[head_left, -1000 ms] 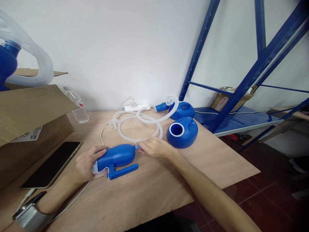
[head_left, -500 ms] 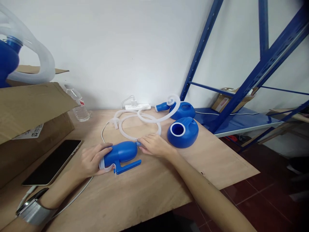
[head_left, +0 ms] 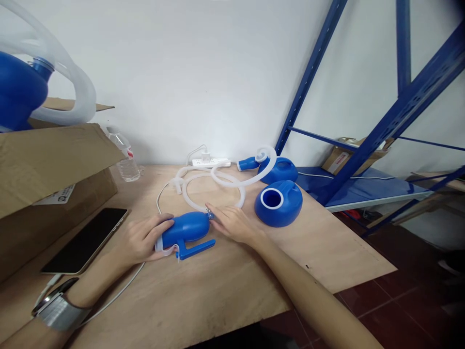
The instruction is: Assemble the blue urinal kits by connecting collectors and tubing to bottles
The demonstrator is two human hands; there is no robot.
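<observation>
My left hand (head_left: 147, 238) is wrapped round the wide, white-rimmed end of a blue plastic piece (head_left: 191, 226) with a blue handle-like arm (head_left: 198, 248) below it. At the narrow tip of that piece, the fingers of my right hand (head_left: 232, 222) are closed on the joint where a small metal clamp (head_left: 209, 212) shows. A clear tube (head_left: 186, 194) loops behind my hands on the wooden table (head_left: 232, 286). To the right sits a blue container (head_left: 279, 206) with a round white-rimmed opening. Behind it lies another blue container (head_left: 281, 170) with a coiled tube.
At the left stand a cardboard box (head_left: 54, 165) with a blue container (head_left: 22, 92) on top, a tablet (head_left: 85, 241) and a plastic bottle (head_left: 127, 157). A power strip (head_left: 211, 163) lies by the wall. Blue metal shelving (head_left: 312, 72) rises at the right.
The view has shifted slightly, so the scene sits a little further right. Both hands keep their places on the blue piece, with a small shift of my right fingers at its tip.
</observation>
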